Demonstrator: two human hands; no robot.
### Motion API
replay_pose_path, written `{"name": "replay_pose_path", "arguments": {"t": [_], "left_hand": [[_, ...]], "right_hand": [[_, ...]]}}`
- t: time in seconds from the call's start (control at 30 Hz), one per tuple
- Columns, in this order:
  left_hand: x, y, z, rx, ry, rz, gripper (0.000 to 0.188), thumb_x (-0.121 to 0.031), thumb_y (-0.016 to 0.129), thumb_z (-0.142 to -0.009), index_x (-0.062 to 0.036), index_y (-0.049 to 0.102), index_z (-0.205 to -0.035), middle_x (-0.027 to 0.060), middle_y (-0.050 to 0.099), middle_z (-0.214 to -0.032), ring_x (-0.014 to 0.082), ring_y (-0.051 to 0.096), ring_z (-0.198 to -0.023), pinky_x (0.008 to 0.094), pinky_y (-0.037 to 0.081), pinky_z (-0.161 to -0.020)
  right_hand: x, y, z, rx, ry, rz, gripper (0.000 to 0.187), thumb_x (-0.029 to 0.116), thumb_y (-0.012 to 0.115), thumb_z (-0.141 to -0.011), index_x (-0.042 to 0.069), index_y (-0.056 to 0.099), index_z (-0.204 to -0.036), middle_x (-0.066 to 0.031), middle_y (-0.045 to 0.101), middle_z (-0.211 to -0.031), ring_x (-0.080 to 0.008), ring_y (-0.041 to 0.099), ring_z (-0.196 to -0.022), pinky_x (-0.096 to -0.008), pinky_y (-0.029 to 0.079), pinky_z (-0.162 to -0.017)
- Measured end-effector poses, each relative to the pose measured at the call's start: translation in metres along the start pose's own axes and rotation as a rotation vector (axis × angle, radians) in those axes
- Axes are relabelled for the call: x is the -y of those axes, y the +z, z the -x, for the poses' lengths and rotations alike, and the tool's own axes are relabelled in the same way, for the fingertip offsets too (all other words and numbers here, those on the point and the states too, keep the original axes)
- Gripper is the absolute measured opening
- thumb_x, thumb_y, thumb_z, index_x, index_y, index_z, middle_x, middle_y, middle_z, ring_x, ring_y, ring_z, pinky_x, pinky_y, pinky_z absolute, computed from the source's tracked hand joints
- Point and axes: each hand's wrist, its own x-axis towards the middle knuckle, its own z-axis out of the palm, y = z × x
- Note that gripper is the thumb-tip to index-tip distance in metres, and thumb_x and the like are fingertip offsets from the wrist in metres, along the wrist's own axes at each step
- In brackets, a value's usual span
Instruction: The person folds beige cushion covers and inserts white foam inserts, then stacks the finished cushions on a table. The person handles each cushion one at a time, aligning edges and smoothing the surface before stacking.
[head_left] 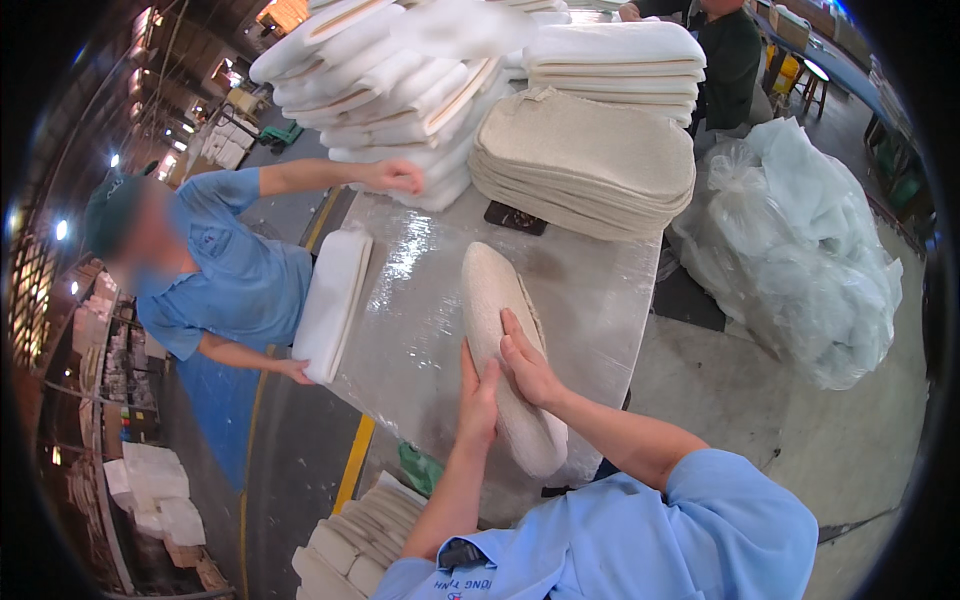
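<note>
A folded beige fabric pad (516, 420) is clasped at the near edge of the plastic-covered table (410, 310) between the left hand (479, 402), spread along its left side, and the right hand (531, 372), laid nearly flat opposite. Beige pads (585, 165) are stacked toward the far right corner; a folded white pad (333, 300) is held at the left edge by a co-worker's hand (294, 370).

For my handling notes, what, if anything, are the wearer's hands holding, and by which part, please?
A folded beige pad, held around its middle between left hand and right hand.
</note>
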Motion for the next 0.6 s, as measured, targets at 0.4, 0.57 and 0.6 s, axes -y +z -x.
{"name": "replay_pose_path", "arguments": {"t": [0.4, 0.57, 0.6], "left_hand": [[0.02, -0.004, -0.004, -0.176, -0.032, -0.239, 0.087, -0.008, 0.079, -0.092, 0.0033, 0.032, -0.164, 0.0222, 0.054, -0.153, 0.0321, 0.057, -0.139, 0.0437, 0.048, -0.116], [0.009, -0.038, 0.01, -0.263, -0.171, 0.103, 0.061, -0.01, 0.077, -0.094, 0.0009, 0.053, -0.149, 0.0171, 0.068, -0.135, 0.0283, 0.068, -0.121, 0.042, 0.056, -0.104], [0.014, -0.04, 0.02, -0.319, -0.11, 0.156, 0.063, -0.012, 0.077, -0.096, -0.0016, 0.049, -0.152, 0.017, 0.066, -0.138, 0.0278, 0.068, -0.121, 0.0417, 0.056, -0.103]], "right_hand": [[-0.068, -0.008, -0.031, -0.127, 0.045, 0.215, 0.073, 0.04, 0.039, -0.117, 0.0, 0.017, -0.174, -0.0215, 0.014, -0.182, -0.0347, 0.01, -0.169, -0.04, 0.01, -0.137], [-0.051, 0.008, -0.047, -0.004, -0.016, 0.395, 0.074, 0.042, 0.045, -0.115, -0.001, 0.025, -0.172, -0.0243, 0.02, -0.18, -0.0372, 0.016, -0.168, -0.0408, 0.013, -0.136], [-0.042, 0.013, -0.052, 0.083, -0.049, 0.387, 0.075, 0.043, 0.047, -0.115, -0.001, 0.026, -0.171, -0.0247, 0.022, -0.179, -0.037, 0.016, -0.168, -0.0409, 0.014, -0.136]]}}
